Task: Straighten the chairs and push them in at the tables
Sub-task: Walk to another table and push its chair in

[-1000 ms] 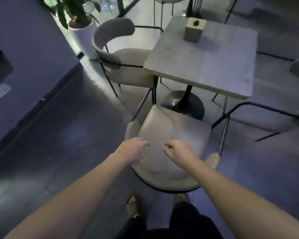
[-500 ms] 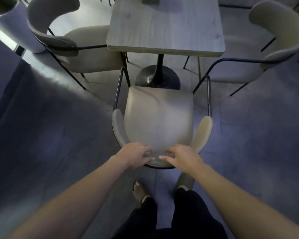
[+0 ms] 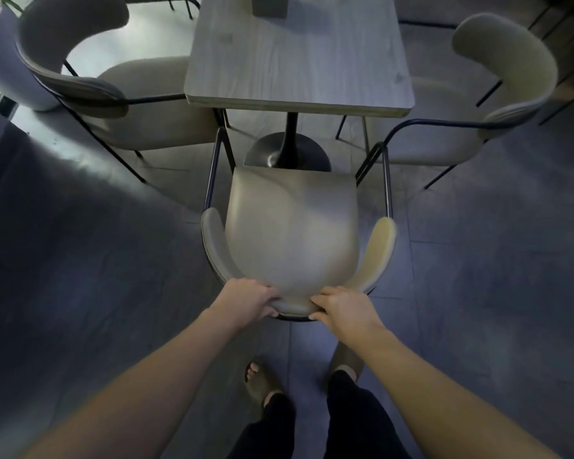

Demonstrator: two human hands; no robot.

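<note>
Both hands, left hand (image 3: 246, 301) and right hand (image 3: 343, 309), clamped on curved backrest of beige padded black-framed chair (image 3: 292, 233), facing grey wooden table (image 3: 299, 58).

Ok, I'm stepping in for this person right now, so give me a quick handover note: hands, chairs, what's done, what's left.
Left hand and right hand: both grip the curved backrest of the near chair.
Near chair: squared to the table, seat front just short of the table edge, over the pedestal base; not pushed in.
Left chair: seat partly under the table, angled.
Right chair: seat beside the table, angled.
Done: near chair lined up.
Left: push it in, then straighten the other two.
</note>
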